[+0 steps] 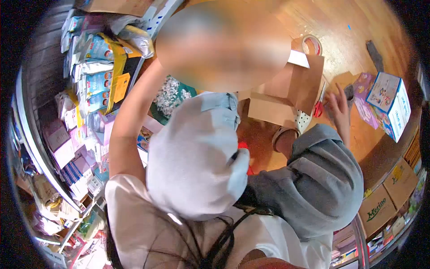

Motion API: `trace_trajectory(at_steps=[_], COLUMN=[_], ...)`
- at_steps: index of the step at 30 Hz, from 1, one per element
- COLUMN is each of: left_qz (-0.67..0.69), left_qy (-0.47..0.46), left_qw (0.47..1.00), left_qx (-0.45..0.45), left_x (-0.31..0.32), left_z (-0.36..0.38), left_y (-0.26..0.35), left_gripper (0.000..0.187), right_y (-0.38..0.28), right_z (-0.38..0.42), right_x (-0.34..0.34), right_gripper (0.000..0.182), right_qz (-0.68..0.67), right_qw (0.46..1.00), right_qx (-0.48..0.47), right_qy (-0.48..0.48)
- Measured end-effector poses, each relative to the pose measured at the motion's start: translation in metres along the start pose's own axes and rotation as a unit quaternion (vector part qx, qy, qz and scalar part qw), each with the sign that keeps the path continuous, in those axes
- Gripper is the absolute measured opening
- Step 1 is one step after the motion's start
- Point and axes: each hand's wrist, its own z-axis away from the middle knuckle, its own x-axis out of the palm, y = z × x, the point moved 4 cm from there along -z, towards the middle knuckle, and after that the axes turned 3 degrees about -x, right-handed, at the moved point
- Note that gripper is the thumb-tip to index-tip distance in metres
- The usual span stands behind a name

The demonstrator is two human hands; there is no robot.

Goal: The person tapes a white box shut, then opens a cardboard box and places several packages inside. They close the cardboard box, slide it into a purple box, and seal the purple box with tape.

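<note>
My right hand (339,109) reaches past my grey-clad knee (320,179) to the wooden floor, fingers spread and holding nothing. It rests beside red-handled scissors (318,110) and a small dark item (349,92). My left arm (130,121) stretches up toward the shelves; its hand is hidden behind a blurred patch. A pale grey cloth bulk (197,157) fills the middle, over my white shirt (148,224). An open cardboard box (291,92) lies just left of the right hand.
Shelves packed with several packaged goods (96,85) run down the left. A tape roll (312,45), a purple booklet (365,101) and a colourful carton (390,105) lie on the floor. Brown cartons (380,208) stand at lower right. A red item (244,145) peeks by the cloth.
</note>
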Motion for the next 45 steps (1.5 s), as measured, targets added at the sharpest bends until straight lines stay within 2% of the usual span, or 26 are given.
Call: trace_trajectory(at_steps=[2, 4, 5, 8, 11, 13, 15, 16, 17, 19, 22, 23, 26, 30, 33, 34, 35, 36, 37, 38, 39, 40, 41, 42, 44, 45], left_qz=[0.039, 0.086, 0.161, 0.148, 0.055, -0.16, -0.191, -0.156, -0.225, -0.337, -0.355, -0.345, -0.38, -0.431, -0.158, -0.216, -0.199, -0.239, -0.229, -0.214, -0.214, -0.151, -0.114, -0.111, -0.045, 0.032], left_qy=[0.061, 0.12, 0.126, 0.161, 0.257, 0.419, 0.513, 0.534, 0.6, 0.594, 0.604, 0.564, 0.537, 0.569, 0.603, 0.647, 0.688, 0.733, 0.729, 0.742, 0.749, 0.75, 0.747, 0.731, 0.696, 0.674], left_qw=[0.997, 0.989, 0.979, 0.976, 0.965, 0.893, 0.817, 0.797, 0.747, 0.65, 0.594, 0.616, 0.624, 0.623, 0.7, 0.676, 0.669, 0.632, 0.643, 0.631, 0.627, 0.644, 0.65, 0.671, 0.698, 0.702], left_qx=[0.001, -0.004, 0.019, -0.008, -0.023, 0.027, -0.182, -0.234, -0.176, -0.333, -0.395, -0.429, -0.422, -0.321, -0.347, -0.278, -0.198, -0.078, -0.059, -0.074, 0.003, 0.008, 0.083, 0.055, 0.16, 0.229], left_x=[-0.008, -0.011, -0.005, 0.01, 0.013, -0.001, -0.029, -0.049, -0.069, -0.098, -0.115, -0.114, -0.109, -0.106, -0.106, -0.111, -0.111, -0.106, -0.103, -0.099, -0.09, -0.088, -0.08, -0.076, -0.071, -0.061], left_z=[0.022, 0.047, 0.066, 0.126, 0.188, 0.232, 0.275, 0.294, 0.308, 0.337, 0.352, 0.35, 0.348, 0.348, 0.367, 0.372, 0.38, 0.388, 0.395, 0.397, 0.398, 0.397, 0.393, 0.39, 0.378, 0.368], left_y=[-0.021, -0.046, -0.053, -0.076, -0.088, -0.108, -0.124, -0.147, -0.186, -0.218, -0.252, -0.266, -0.25, -0.235, -0.181, -0.189, -0.173, -0.137, -0.103, -0.073, -0.032, -0.023, 0.002, 0.016, 0.034, 0.058], left_gripper=[0.064, 0.055, 0.043, 0.035, 0.034, 0.033, 0.032, 0.032, 0.035, 0.042, 0.05, 0.057, 0.054, 0.041, 0.037, 0.034, 0.031, 0.029, 0.028, 0.026, 0.026, 0.027, 0.026, 0.022, 0.021, 0.023], right_y=[-0.027, -0.043, -0.051, -0.117, -0.163, -0.184, -0.217, -0.227, -0.234, -0.243, -0.253, -0.256, -0.266, -0.281, -0.289, -0.294, -0.302, -0.308, -0.31, -0.312, -0.318, -0.324, -0.331, -0.334, -0.34, -0.34], right_z=[0.016, 0.035, 0.045, 0.078, 0.102, 0.111, 0.128, 0.135, 0.14, 0.15, 0.17, 0.175, 0.181, 0.186, 0.189, 0.19, 0.193, 0.193, 0.193, 0.193, 0.194, 0.198, 0.202, 0.206, 0.215, 0.217], right_x=[-0.036, -0.073, -0.093, -0.096, -0.083, -0.072, -0.051, -0.047, -0.043, -0.036, -0.028, -0.025, -0.02, -0.013, -0.008, -0.001, 0.007, 0.014, 0.021, 0.026, 0.033, 0.04, 0.045, 0.047, 0.047, 0.047], right_gripper=[0.043, 0.039, 0.038, 0.037, 0.036, 0.036, 0.033, 0.032, 0.032, 0.03, 0.029, 0.028, 0.027, 0.025, 0.023, 0.022, 0.021, 0.02, 0.019, 0.017, 0.016, 0.018, 0.021, 0.022, 0.028, 0.032], right_qz=[0.087, 0.033, 0.049, 0.106, 0.092, 0.109, 0.163, 0.181, 0.196, 0.227, 0.223, 0.218, 0.214, 0.235, 0.244, 0.241, 0.263, 0.262, 0.237, 0.281, 0.292, 0.284, 0.304, 0.288, 0.259, 0.245], right_qw=[0.995, 0.994, 0.993, 0.978, 0.979, 0.977, 0.963, 0.958, 0.955, 0.943, 0.947, 0.948, 0.946, 0.939, 0.933, 0.934, 0.931, 0.927, 0.939, 0.906, 0.892, 0.89, 0.857, 0.852, 0.845, 0.833], right_qx=[0.036, 0.021, 0.006, -0.038, -0.056, -0.094, -0.13, -0.139, -0.148, -0.177, -0.162, -0.174, -0.21, -0.224, -0.227, -0.232, -0.225, -0.251, -0.232, -0.308, -0.338, -0.352, -0.412, -0.432, -0.46, -0.486], right_qy=[0.042, 0.098, 0.106, 0.173, 0.171, 0.157, 0.172, 0.171, 0.167, 0.167, 0.163, 0.15, 0.121, 0.114, 0.132, 0.126, 0.112, 0.092, 0.09, 0.074, 0.065, 0.06, 0.057, 0.064, 0.086, 0.103])
